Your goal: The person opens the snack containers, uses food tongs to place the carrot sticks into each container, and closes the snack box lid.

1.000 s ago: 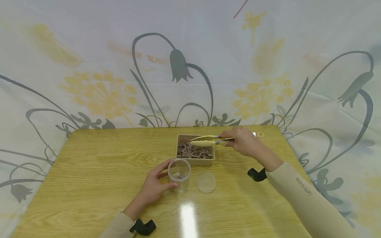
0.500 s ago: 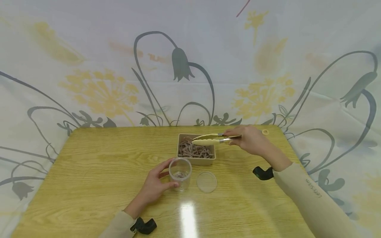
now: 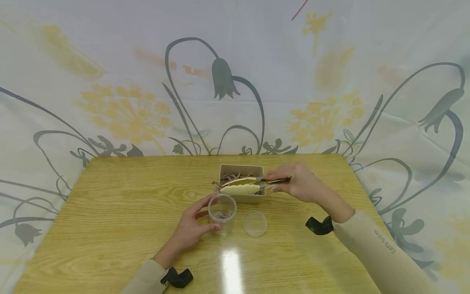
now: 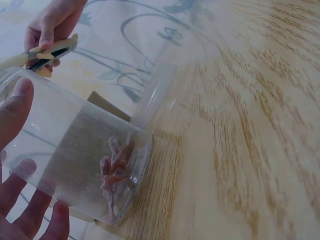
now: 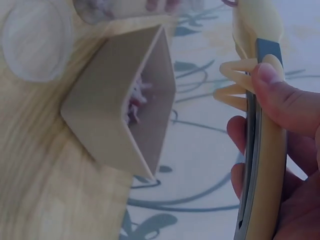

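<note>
My left hand [image 3: 189, 228] holds a clear plastic cup [image 3: 222, 216] around its side, upright on the table. A small clump of pinkish-brown, worm-like strands [image 4: 114, 167] lies at the cup's bottom in the left wrist view. With my right hand [image 3: 299, 183] I grip a pair of tongs [image 3: 240, 189] with cream scalloped heads and metal arms. From the tongs' tips some similar strands [image 3: 216, 184] stick out, just behind the cup's rim. Below the tongs stands a beige rectangular box [image 3: 249, 199] with more strands inside, partly hidden by the tongs.
A round clear lid [image 3: 255, 223] lies flat on the wooden table [image 3: 147, 188], right of the cup and in front of the box. A curtain [image 3: 235, 81] printed with flowers hangs behind the table's far edge. Black wrist mounts [image 3: 319, 226] jut from both sleeves.
My right hand has brought the tongs left and toward me, from over the box's middle to its front left corner, with strands at the tips. The left hand and cup have stayed put.
</note>
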`<state>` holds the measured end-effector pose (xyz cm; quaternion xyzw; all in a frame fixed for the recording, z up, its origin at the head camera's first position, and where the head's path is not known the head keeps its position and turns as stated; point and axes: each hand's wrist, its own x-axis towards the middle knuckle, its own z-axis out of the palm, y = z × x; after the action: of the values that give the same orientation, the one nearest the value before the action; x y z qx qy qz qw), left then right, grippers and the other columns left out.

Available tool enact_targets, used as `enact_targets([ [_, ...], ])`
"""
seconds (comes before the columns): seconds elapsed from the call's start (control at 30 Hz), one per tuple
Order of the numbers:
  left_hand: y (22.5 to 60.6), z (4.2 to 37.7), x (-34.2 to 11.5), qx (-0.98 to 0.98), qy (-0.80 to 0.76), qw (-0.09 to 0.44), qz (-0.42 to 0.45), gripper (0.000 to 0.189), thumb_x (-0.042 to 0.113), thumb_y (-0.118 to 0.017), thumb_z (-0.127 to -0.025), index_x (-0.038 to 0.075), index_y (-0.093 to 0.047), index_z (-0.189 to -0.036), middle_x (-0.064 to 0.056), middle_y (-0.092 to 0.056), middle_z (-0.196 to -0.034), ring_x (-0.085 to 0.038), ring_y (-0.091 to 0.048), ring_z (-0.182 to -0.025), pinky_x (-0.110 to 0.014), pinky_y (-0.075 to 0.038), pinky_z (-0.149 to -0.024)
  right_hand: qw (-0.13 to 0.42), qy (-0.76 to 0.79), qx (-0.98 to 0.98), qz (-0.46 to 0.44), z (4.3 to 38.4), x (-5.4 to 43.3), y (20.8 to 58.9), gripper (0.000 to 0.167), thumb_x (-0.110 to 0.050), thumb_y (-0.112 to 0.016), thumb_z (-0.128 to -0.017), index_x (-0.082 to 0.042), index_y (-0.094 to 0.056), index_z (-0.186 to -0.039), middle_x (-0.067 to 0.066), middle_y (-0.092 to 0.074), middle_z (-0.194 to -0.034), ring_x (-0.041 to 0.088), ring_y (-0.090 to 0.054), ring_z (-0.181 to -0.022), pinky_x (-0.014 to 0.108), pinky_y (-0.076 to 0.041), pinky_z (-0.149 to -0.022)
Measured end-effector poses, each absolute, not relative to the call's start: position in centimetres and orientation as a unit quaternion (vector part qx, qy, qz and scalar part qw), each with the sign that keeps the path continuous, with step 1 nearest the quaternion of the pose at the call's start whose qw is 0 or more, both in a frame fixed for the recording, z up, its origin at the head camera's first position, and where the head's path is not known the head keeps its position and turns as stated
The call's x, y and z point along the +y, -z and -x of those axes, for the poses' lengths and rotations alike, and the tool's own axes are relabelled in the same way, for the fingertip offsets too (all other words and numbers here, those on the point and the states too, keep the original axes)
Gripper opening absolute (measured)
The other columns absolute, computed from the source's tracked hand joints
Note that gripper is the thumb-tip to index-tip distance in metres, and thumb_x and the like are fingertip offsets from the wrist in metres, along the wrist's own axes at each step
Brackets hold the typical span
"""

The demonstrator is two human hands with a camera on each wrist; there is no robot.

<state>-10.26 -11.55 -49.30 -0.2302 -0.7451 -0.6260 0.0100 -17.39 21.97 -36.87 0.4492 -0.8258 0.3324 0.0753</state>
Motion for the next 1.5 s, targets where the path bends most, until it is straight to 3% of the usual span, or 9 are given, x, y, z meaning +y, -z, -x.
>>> enact_targets([
  [0.23, 49.2, 10.1, -11.5, -0.756, 0.617, 0.004, 0.217, 0.080, 0.003, -0.085, -0.075, 0.002, -0.048, -0.145, -0.018, -0.052, -0.143, -0.038, -0.050, -0.128, -0.043, -0.051, -0.100, 0.019, -0.338, -0.830, -0.444, 16.4, 21.2, 38.5, 0.034, -0.004, -0.084, -0.076, -0.003, -0.076, -0.110, 0.009, -0.074, -0.106, 0.021, -0.071, -0.092, 0.021, -0.050, -0.056],
  [0.47, 49.1, 10.2, -11.6, -0.753, 0.620, 0.005, 0.218, 0.080, 0.006, -0.086, -0.074, 0.011, -0.051, -0.145, -0.010, -0.055, -0.141, -0.028, -0.050, -0.129, -0.044, -0.050, -0.101, -0.014, -0.292, -0.848, -0.443, 16.4, 21.1, 37.5, 0.034, -0.006, -0.081, -0.081, -0.003, -0.075, -0.114, 0.009, -0.073, -0.108, 0.014, -0.069, -0.082, 0.023, -0.051, -0.058],
  [0.7, 49.1, 10.2, -11.6, -0.752, 0.620, 0.004, 0.224, 0.081, 0.007, -0.086, -0.074, 0.016, -0.051, -0.146, -0.004, -0.056, -0.140, -0.026, -0.050, -0.127, -0.044, -0.050, -0.101, -0.019, -0.204, -0.861, -0.466, 16.6, 20.4, 35.0, 0.034, -0.012, -0.081, -0.083, -0.005, -0.075, -0.116, 0.006, -0.073, -0.112, 0.018, -0.069, -0.089, 0.026, -0.057, -0.070],
  [1.5, 49.2, 10.3, -11.4, -0.749, 0.624, 0.007, 0.222, 0.082, 0.005, -0.087, -0.073, 0.014, -0.051, -0.145, -0.005, -0.056, -0.141, -0.023, -0.052, -0.126, -0.045, -0.049, -0.101, -0.089, -0.124, -0.878, -0.453, 16.1, 18.9, 31.0, 0.032, -0.013, -0.079, -0.086, -0.006, -0.074, -0.117, 0.008, -0.071, -0.118, 0.025, -0.068, -0.103, 0.037, -0.058, -0.086],
])
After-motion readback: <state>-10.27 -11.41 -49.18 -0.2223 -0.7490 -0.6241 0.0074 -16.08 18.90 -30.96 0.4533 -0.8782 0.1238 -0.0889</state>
